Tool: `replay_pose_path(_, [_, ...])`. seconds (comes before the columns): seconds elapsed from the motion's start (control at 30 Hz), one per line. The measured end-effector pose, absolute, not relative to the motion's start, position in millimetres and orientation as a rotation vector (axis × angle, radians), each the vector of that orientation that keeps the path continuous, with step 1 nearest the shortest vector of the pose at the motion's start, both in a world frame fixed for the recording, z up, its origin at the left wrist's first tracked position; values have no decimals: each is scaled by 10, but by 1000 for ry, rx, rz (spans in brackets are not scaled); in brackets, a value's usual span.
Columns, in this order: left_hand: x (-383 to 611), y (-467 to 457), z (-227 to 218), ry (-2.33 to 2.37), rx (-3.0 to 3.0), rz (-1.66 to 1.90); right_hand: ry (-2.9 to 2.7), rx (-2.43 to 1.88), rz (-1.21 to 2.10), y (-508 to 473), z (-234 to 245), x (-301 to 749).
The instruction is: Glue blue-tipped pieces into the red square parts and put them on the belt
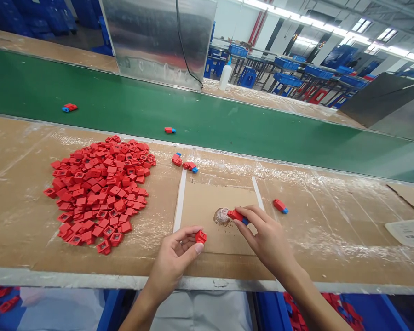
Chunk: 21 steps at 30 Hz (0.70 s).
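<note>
Blue bins (269, 312) sit nearest, tucked below the front edge of the tabletop (165, 197) on either side of the worker's lap, probably to keep the red pieces in them within reach without crowding the cardboard sheet (207, 195). That sheet has white strips (180, 202) along its left and right sides, likely tape to stop it sliding. Toward its middle lies a whitish, paste-like patch (222, 216), close to both hands. Just right of the patch, the right hand (267, 232) pinches a red-and-blue piece (235, 214), its red end angled at the paste; whether they touch, I can't tell. Over the sheet's near left, the left hand (175, 253) grips a small red block (200, 236) between thumb and fingers, hollow face showing, perhaps to keep that opening accessible. Left of the sheet, a heap of red blocks (100, 188) seems placed for the left hand. Beyond the sheet, two joined pieces (170, 130) (69, 107) lie on the green belt (262, 131).
</note>
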<state>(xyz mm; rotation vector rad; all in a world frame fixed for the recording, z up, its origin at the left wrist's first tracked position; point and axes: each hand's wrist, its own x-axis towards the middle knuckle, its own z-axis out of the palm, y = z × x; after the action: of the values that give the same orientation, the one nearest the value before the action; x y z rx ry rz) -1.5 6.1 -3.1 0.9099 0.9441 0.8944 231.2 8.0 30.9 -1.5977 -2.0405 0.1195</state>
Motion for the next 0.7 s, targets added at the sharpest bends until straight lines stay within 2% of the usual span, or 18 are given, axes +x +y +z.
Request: replay_pose_path(0.7, [-47,39,-80,873,886,920,-1901,-1493,56,122,488,2212])
